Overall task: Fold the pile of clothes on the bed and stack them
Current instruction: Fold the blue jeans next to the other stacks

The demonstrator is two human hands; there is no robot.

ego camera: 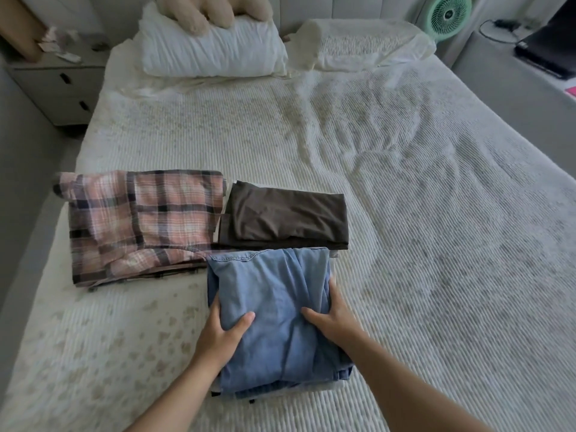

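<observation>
Denim [274, 304], folded, lies on the near part of the bed [436, 213], atop a stack whose lower layers are mostly hidden; only white and dark edges show at the near end. Left hand [223, 332] grips its left edge, thumb on top, fingers tucked under. Right hand [330, 313] clamps the right edge likewise. Plaid garment [140, 222] lies folded to the far left, brown garment [286, 213] just beyond the denim. Pillow [215, 48] far; plush toy [212, 10] cut off at frame top. Fan [448, 14] far right. No legible writing.
</observation>
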